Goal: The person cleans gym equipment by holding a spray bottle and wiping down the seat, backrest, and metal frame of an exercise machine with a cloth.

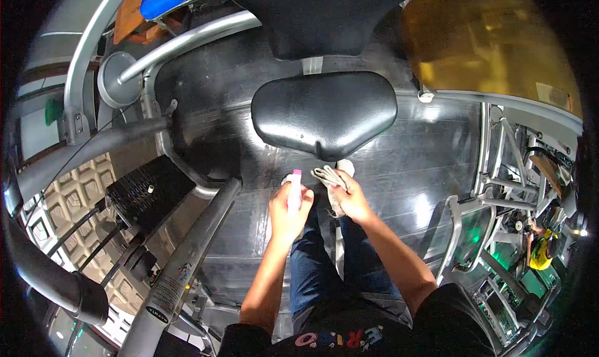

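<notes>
My left hand [286, 218] is wrapped around a slim white bottle with a pink top [295, 195], which looks like a spray bottle. In my right hand [355, 201] is a crumpled, light grey cloth [329, 177], its folds sticking out past the fingers and hanging below them. Both hands are in front of my legs, side by side and apart. Just beyond them is the black padded seat [324, 110] of a gym machine; neither hand touches it. Above the seat in the view is a black backrest pad [312, 20].
On the left are thick grey machine tubes [187, 270] and a black weight stack [150, 192]. A yellow tinted panel [493, 45] stands at the upper right. More metal gym frames [499, 195] line the right side. Dark flooring [249, 245] runs underneath.
</notes>
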The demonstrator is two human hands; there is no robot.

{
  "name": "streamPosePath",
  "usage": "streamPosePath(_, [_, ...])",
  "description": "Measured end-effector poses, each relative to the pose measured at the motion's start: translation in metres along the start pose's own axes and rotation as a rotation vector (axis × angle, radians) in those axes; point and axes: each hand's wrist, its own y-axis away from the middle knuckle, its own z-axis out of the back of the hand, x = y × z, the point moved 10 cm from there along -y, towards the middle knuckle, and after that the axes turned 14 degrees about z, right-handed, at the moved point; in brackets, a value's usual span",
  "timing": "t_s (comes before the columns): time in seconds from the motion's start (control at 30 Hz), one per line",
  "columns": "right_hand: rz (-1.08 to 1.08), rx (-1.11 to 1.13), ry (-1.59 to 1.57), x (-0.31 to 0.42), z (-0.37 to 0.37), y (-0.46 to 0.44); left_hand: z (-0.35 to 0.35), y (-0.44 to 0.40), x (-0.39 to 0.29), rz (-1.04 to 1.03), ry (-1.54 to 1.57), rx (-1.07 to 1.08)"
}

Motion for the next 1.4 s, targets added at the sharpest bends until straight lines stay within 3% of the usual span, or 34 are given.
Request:
streamPosePath(0.07, [0.012,-0.122,-0.044,0.020,0.017,-0.005,-0.003,0.001,0.001,0.002,0.000,-0.001])
streamPosePath(0.1, [-0.085,-0.133,-0.107,0.017,0.023,-0.007,-0.004,0.002,0.003,0.005,0.002,-0.003])
streamPosePath(0.23, [0.007,-0.236,-0.088,0.041,0.051,-0.047,-0.003,0.010,0.011,0.021,0.055,-0.065])
streamPosePath(0.27, [-0.080,-0.221,-0.123,0.043,0.055,-0.055,-0.005,0.014,0.015,0.057,0.012,-0.062])
streamPosePath(0.4, [0.039,-0.250,0.081,0.085,0.071,-0.116,-0.012,0.027,0.033,0.087,-0.046,0.008])
streamPosePath(0.53, [0.253,-0.154,0.440,0.088,0.062,-0.199,-0.012,0.032,0.038,0.120,-0.019,0.004])
streamPosePath(0.67, [0.119,0.079,0.768,0.073,0.011,-0.256,-0.012,0.033,0.036,0.081,-0.011,-0.005])
streamPosePath(0.8, [0.042,0.270,1.159,0.068,-0.035,-0.233,-0.007,0.029,0.032,0.044,0.009,-0.022])
streamPosePath(0.87, [0.194,0.429,1.264,0.050,-0.058,-0.191,-0.004,0.031,0.029,0.020,0.030,-0.035])
streamPosePath(1.03, [0.357,0.601,1.131,0.062,-0.064,-0.087,0.004,0.032,0.022,0.037,0.010,-0.032])
streamPosePath(1.13, [0.065,0.755,0.826,0.060,-0.056,-0.090,0.008,0.032,0.025,0.014,-0.014,-0.021])
streamPosePath(1.2, [0.093,0.654,0.724,0.084,-0.044,-0.134,0.012,0.031,0.026,0.035,-0.014,-0.027])
streamPosePath(1.27, [0.188,0.525,0.830,0.116,-0.034,-0.188,0.011,0.033,0.033,0.067,-0.011,-0.027])
streamPosePath(1.37, [0.055,0.361,0.650,0.067,-0.027,-0.246,0.009,0.033,0.031,0.027,-0.005,-0.031])
streamPosePath(1.4, [0.115,0.367,0.859,0.070,-0.035,-0.246,0.007,0.034,0.030,0.024,-0.007,-0.031])
